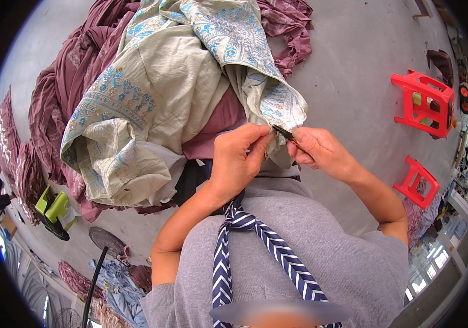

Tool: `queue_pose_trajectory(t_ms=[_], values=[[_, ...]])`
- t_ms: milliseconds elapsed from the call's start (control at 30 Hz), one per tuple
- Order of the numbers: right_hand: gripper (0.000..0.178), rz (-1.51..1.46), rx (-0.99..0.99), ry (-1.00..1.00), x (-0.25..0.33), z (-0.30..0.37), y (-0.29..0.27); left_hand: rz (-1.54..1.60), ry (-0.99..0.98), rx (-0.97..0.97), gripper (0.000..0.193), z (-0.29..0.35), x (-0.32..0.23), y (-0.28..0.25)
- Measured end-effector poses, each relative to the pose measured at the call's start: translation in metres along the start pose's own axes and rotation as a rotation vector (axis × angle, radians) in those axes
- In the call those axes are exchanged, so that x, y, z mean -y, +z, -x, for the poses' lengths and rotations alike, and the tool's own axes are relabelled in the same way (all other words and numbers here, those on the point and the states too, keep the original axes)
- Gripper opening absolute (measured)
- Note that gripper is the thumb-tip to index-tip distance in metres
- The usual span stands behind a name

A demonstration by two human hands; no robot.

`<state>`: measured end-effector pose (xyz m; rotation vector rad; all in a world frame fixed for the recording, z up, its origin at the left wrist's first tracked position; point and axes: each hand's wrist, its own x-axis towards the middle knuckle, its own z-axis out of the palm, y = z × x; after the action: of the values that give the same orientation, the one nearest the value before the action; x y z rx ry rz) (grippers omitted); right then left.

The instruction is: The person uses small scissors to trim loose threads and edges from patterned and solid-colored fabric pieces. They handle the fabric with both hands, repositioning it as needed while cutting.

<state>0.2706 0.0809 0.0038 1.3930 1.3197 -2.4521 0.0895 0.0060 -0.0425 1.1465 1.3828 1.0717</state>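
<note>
A pale green garment (174, 76) with blue and gold embroidered borders lies bunched over my lap. My left hand (238, 153) pinches the edge of this garment between thumb and fingertips, close to an embroidered corner. In my right hand (321, 150) is a pair of small dark thread snips (284, 133). Their tips point left and meet the cloth edge right beside my left fingertips. Whether the blades are apart or together is too small to tell. Mauve cloth (217, 126) shows under the green garment.
Long heaps of mauve fabric (54, 109) spread over the grey floor (348, 65) at the left and far side. Two red plastic stools (428, 104) are on the right. A green stool (54, 208) sits at the left, and blue cloth (122, 290) lies at the lower left.
</note>
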Motion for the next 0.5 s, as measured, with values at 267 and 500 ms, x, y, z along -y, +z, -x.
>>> queue_pose_trajectory(t_ms=[267, 500], values=[[0.023, 0.822, -0.356, -0.47, -0.013, -0.003, 0.012, 0.026, -0.027, -0.028, 0.009, 0.002, -0.004, -0.001], [0.026, 0.51, -0.292, -0.448, -0.008, -0.003, 0.019, -0.079, 0.037, 0.111, 0.017, 0.008, -0.008, 0.0]])
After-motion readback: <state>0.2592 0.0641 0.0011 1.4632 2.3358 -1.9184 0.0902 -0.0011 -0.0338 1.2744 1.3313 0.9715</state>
